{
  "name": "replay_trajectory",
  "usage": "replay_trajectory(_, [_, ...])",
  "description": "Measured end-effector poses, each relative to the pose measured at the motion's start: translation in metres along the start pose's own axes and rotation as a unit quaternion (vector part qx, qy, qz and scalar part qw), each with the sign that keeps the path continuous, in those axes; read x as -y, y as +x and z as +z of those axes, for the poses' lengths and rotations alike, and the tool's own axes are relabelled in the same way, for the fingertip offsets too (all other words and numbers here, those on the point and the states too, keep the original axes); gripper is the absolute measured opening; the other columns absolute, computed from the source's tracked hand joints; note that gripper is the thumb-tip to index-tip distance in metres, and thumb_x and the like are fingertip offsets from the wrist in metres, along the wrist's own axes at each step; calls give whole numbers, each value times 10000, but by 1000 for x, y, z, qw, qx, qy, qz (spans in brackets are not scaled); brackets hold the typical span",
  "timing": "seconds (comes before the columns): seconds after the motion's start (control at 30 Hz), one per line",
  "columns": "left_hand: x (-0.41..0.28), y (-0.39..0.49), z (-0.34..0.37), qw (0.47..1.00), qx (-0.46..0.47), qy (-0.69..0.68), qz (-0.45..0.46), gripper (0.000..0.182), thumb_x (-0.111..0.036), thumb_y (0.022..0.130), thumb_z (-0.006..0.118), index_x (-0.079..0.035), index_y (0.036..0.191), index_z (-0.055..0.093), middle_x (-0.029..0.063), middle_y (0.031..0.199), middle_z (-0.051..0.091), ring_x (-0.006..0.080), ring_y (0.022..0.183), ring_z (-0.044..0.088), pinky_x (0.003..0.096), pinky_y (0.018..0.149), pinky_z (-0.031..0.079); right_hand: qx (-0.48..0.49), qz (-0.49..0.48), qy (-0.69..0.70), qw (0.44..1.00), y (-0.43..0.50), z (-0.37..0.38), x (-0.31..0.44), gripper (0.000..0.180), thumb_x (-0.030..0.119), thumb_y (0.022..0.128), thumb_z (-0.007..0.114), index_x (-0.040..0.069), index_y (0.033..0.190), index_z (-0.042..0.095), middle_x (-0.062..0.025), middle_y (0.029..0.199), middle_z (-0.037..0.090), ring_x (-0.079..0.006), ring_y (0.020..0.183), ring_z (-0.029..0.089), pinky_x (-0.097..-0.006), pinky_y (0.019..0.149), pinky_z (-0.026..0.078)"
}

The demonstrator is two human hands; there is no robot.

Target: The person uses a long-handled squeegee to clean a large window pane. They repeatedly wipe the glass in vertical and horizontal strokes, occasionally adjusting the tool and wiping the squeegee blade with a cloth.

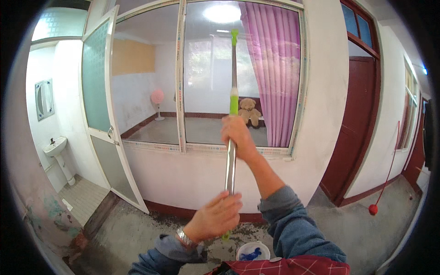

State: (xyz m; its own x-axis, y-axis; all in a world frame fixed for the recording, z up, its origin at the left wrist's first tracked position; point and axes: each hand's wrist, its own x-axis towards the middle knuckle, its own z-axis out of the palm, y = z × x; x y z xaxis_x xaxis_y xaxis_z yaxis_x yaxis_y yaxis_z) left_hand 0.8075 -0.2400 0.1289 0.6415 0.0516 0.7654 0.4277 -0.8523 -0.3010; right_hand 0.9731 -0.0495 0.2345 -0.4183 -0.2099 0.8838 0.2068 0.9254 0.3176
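A telescopic metal pole (234, 65) with green fittings runs up in front of a window pane (213, 75). Its green top end (234, 33) lies over the upper part of the glass; whether it touches cannot be told. My right hand (237, 135) is closed around the pole just below the green collar. Lower down, my left hand (218, 215), with a metal watch at the wrist, is around the pole near its green bottom end, the fingers partly extended. A white bucket (264, 248) with a blue cloth-like item (252, 254) inside stands on the floor below.
A frosted glass door (113, 137) stands ajar at left, beside a washroom with a sink (55, 147). Behind the window are a purple curtain (275, 68), a teddy bear (249, 111) and a pink fan (157, 97). A red ball (373, 209) on a cord and a dark red door (354, 127) are at right.
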Motion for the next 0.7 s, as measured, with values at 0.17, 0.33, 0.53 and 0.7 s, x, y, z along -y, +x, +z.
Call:
replay_trajectory(0.17, [72, 76, -19, 996, -43, 67, 29, 112, -92, 750, 651, -57, 828, 579, 107, 1131, 639, 309, 1269, 552, 482, 1116, 415, -19, -82, -36, 996, 96, -20, -80, 234, -87, 674, 647, 97, 767, 537, -62, 793, 566, -311, 939, 597, -432, 901, 467])
replay_trajectory(0.33, [123, 137, -27, 990, -99, 88, 51, 121, -36, 750, 651, -40, 838, 568, 119, 1143, 631, 331, 1277, 541, 488, 1105, 431, -47, -88, -46, 994, 147, -37, -138, 224, -115, 683, 624, 75, 771, 545, -70, 812, 563, -320, 981, 583, -401, 910, 474])
replay_trajectory(0.53, [150, 163, -22, 986, -108, 109, 63, 158, -5, 742, 663, -33, 859, 561, 122, 1163, 620, 334, 1284, 535, 482, 1100, 439, -36, -110, -77, 990, 162, -49, -176, 267, -157, 651, 611, 73, 774, 552, -85, 857, 558, -331, 917, 537, -390, 807, 466])
replay_trajectory(0.7, [161, 169, -14, 983, -125, 115, 66, 224, 13, 696, 701, -35, 872, 571, 115, 1148, 619, 330, 1276, 539, 484, 1100, 436, -22, -116, -67, 991, 168, -50, -193, 215, -144, 697, 583, 62, 752, 550, -94, 811, 560, -324, 874, 534, -394, 769, 463])
